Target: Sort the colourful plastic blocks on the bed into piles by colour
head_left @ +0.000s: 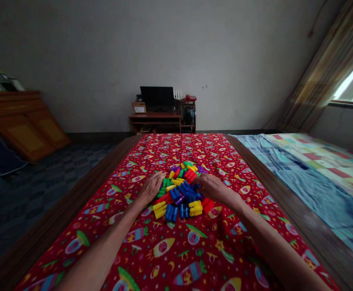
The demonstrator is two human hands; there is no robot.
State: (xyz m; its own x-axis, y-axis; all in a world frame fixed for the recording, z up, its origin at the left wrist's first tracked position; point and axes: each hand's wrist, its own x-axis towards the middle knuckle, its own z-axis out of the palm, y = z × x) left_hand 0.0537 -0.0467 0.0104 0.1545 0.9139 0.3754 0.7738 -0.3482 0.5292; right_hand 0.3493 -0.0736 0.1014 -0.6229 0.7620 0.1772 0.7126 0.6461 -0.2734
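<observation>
A heap of plastic toy building pieces [186,190] in blue, yellow, red, green and purple lies in the middle of the red patterned cloth [164,250]. Many look like short rounded tubes joined side by side. At the heap's left edge, my left hand [152,187] rests with fingers stretched forward beside some green pieces [162,192]. Across from it, my right hand [210,186] reaches into the right side with bent fingers, close to blue pieces [188,191] and red pieces [190,175]. Its fingertips are partly hidden, and what they hold cannot be made out.
The cloth runs along a brown wooden surface [267,190]. On the right is a bed [316,173] with blue and checkered covers. A desk [155,116] with a monitor [156,98] stands by the far wall; a wooden cabinet [25,121] is at left.
</observation>
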